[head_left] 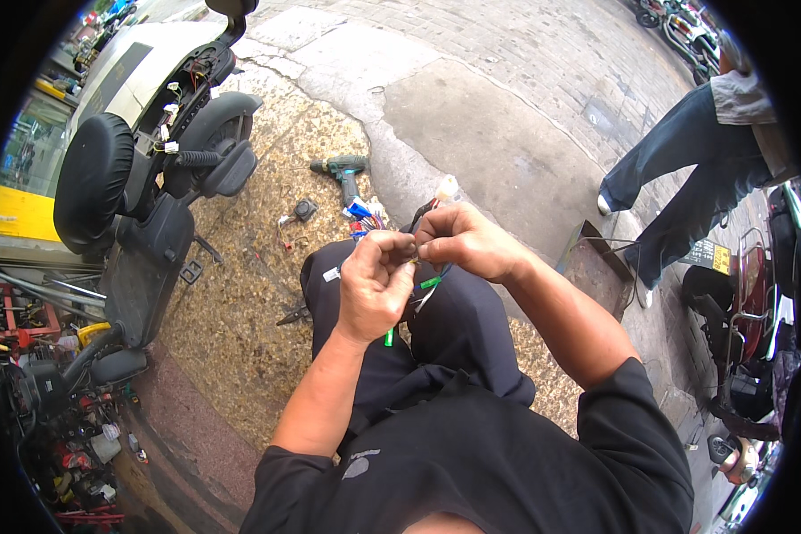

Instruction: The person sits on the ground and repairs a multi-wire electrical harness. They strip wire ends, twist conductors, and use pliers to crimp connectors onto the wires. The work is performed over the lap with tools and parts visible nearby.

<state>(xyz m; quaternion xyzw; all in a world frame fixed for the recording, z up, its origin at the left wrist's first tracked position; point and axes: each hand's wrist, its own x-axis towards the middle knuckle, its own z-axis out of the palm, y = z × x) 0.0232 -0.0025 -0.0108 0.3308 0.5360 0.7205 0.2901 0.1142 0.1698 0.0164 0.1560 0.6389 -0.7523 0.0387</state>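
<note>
Over my dark-trousered knees, my left hand [376, 289] and my right hand [467, 245] pinch a small piece [415, 260] between fingertips; it looks like a wire end, mostly hidden. Around and below my fingers hang wires with green connectors [430, 283]. A bundle of wires with blue and white connectors [362, 212] lies just beyond my knees. A cordless drill [338, 167] lies on the pebbled ground, with a small black part with wires [304, 212] beside it. A dark tool, apparently pliers [294, 314], is by my left knee.
A partly dismantled scooter [133, 222] stands at left, above cluttered tools and parts [80, 436]. A person in jeans [667, 151] stands at right beside a metal box [587, 249]. More scooters [748, 320] line the right edge, others stand at top right.
</note>
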